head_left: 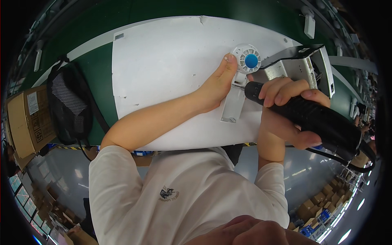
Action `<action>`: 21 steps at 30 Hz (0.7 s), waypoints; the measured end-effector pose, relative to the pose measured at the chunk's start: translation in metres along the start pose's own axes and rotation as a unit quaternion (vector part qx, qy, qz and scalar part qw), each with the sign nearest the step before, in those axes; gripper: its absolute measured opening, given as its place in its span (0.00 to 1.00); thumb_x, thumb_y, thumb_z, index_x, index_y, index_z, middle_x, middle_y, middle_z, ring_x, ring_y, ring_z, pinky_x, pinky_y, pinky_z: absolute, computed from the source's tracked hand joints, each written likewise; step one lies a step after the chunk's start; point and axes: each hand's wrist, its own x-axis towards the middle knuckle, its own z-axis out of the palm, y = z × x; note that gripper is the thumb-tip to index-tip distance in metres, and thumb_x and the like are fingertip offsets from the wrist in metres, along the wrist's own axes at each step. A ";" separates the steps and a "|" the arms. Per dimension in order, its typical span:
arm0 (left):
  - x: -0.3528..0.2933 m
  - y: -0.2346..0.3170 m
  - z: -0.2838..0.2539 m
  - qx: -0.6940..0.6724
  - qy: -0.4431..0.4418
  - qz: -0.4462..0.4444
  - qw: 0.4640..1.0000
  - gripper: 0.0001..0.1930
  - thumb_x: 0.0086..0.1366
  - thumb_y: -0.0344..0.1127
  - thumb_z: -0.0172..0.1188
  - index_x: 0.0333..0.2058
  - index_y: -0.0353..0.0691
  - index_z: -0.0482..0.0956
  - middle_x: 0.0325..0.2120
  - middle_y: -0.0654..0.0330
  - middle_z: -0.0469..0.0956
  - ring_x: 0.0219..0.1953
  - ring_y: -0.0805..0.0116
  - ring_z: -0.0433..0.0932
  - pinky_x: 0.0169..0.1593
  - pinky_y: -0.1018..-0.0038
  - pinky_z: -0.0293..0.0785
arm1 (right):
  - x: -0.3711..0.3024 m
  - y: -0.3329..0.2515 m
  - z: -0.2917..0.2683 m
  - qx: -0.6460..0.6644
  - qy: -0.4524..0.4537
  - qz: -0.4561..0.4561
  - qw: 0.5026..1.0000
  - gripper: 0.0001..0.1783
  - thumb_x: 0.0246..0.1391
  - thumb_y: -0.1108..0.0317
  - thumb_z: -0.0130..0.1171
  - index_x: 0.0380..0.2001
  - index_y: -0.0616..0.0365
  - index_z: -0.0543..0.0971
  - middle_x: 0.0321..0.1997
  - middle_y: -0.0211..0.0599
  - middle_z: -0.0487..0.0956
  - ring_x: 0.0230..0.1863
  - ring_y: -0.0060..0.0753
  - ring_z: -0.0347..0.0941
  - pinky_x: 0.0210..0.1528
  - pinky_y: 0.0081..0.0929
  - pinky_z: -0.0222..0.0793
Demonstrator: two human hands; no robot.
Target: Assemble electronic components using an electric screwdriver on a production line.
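On a white sheet [163, 61] laid over a green table [102, 67], a small white fan [240, 78] lies right of the middle, its long arm pointing back toward the person. The left hand [216, 90] is closed around its neck, thumb up beside the round head, probably so that it cannot twist under the tool. The right hand [281, 104] is wrapped firmly around a black power screwdriver [316, 118], slanted so its thin bit comes in from the side near the joint; from here I can't make out whether it sits in a screw. The hands are close together, one on each thing. The sheet perhaps guards the fan's finish.

The fan looks like smooth plastic, with a spoked ring around a glossy blue disc. The screwdriver is a thick, dark cylinder trailing a cord [339, 161]. Just beyond stands an angular housing [300, 67], silvery inside and black-edged; a mesh backpack [71, 100] slumps at the left.
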 end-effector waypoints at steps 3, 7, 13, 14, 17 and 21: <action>0.000 0.000 -0.001 0.014 0.002 0.009 1.000 0.26 0.72 0.60 0.31 0.56 0.47 0.59 0.40 0.62 0.72 0.45 0.74 0.68 0.52 0.75 0.65 | -0.003 0.010 0.003 0.009 0.010 -0.005 1.000 0.40 0.49 0.24 0.45 0.43 0.52 0.66 0.19 0.34 0.67 0.15 0.27 0.63 0.17 0.27 0.63; -0.001 0.002 -0.001 0.016 0.025 -0.013 0.999 0.26 0.72 0.59 0.32 0.56 0.47 0.59 0.41 0.62 0.71 0.45 0.74 0.68 0.53 0.75 0.64 | -0.003 0.014 0.006 0.023 -0.031 0.001 0.999 0.40 0.49 0.24 0.46 0.42 0.53 0.65 0.19 0.34 0.67 0.15 0.27 0.63 0.17 0.26 0.63; -0.001 0.005 0.002 -0.021 0.023 -0.022 0.999 0.26 0.72 0.58 0.33 0.57 0.45 0.58 0.43 0.62 0.71 0.45 0.73 0.69 0.52 0.75 0.66 | 0.000 0.020 0.005 -0.002 -0.076 0.008 0.997 0.40 0.48 0.25 0.48 0.41 0.54 0.63 0.19 0.34 0.68 0.15 0.27 0.63 0.17 0.25 0.64; 0.000 0.004 0.004 -0.021 0.020 -0.023 0.999 0.26 0.72 0.58 0.33 0.57 0.45 0.58 0.43 0.62 0.71 0.45 0.73 0.69 0.52 0.75 0.66 | 0.001 0.020 0.004 -0.007 -0.095 0.010 0.995 0.41 0.48 0.25 0.48 0.41 0.55 0.63 0.19 0.34 0.68 0.14 0.27 0.63 0.17 0.26 0.64; -0.001 0.007 0.006 -0.017 0.036 -0.022 0.999 0.25 0.72 0.57 0.35 0.57 0.45 0.58 0.44 0.61 0.71 0.43 0.72 0.71 0.50 0.74 0.68 | -0.002 0.010 0.010 -0.053 -0.083 0.036 0.994 0.41 0.48 0.25 0.48 0.41 0.56 0.63 0.20 0.35 0.69 0.14 0.27 0.63 0.17 0.26 0.64; 0.006 0.017 0.007 -0.007 0.052 -0.010 0.999 0.27 0.71 0.53 0.43 0.59 0.41 0.54 0.47 0.54 0.71 0.41 0.68 0.75 0.47 0.71 0.72 | 0.012 -0.024 -0.011 0.046 0.004 -0.016 0.999 0.40 0.50 0.27 0.47 0.42 0.56 0.67 0.20 0.35 0.70 0.13 0.28 0.64 0.15 0.27 0.63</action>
